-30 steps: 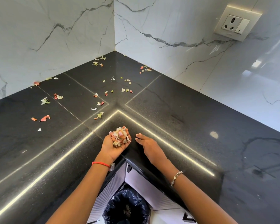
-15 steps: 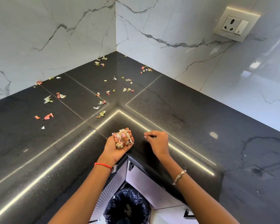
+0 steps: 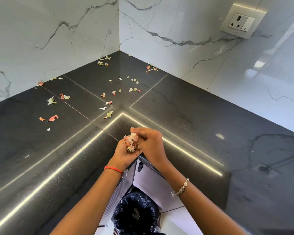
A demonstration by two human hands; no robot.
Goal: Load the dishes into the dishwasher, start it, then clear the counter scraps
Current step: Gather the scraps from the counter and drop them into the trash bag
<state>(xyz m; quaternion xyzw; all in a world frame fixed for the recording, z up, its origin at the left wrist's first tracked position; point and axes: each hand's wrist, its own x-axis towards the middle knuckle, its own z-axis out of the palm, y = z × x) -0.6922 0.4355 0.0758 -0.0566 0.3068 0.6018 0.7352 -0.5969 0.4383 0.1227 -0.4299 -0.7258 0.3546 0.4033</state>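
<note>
My L hand [image 3: 124,156] is palm up and cupped just past the inner corner edge of the counter. Its fingers curl up round a handful of pink, white and tan peel scraps [image 3: 131,144], so it's closed on that pile. My R hand [image 3: 154,145] is right against it from the R side, knuckles up, fingers bent down onto the top of the pile and touching it. Can't tell whether those fingers pinch any bits or only press on them. The 2 hands touch along the pile.

A thin red thread band [image 3: 113,169] sits on the L wrist and a silver beaded bracelet [image 3: 182,187] on the R wrist.

Directly below the hands, in the gap under the counter edge, is a round bin w/ a black plastic liner [image 3: 124,216], a few bits lying inside it. Pale ribbed cabinet fronts [image 3: 115,197] stand on either side of it.

The glossy black speckled stone counter [image 3: 185,116] runs in an L shape, w/ bright light strips reflected along it. Loose scraps [image 3: 53,118] in pink, white and green lie scattered over its L and back parts, well apart from the hands. More sit in small clusters near the far corner [image 3: 103,62] and by the R wall [image 3: 152,68].

White marble wall panels w/ grey veins [image 3: 41,31] meet at that corner. A cream wall socket w/ 1 switch [image 3: 242,21] is on the R wall, top R.
</note>
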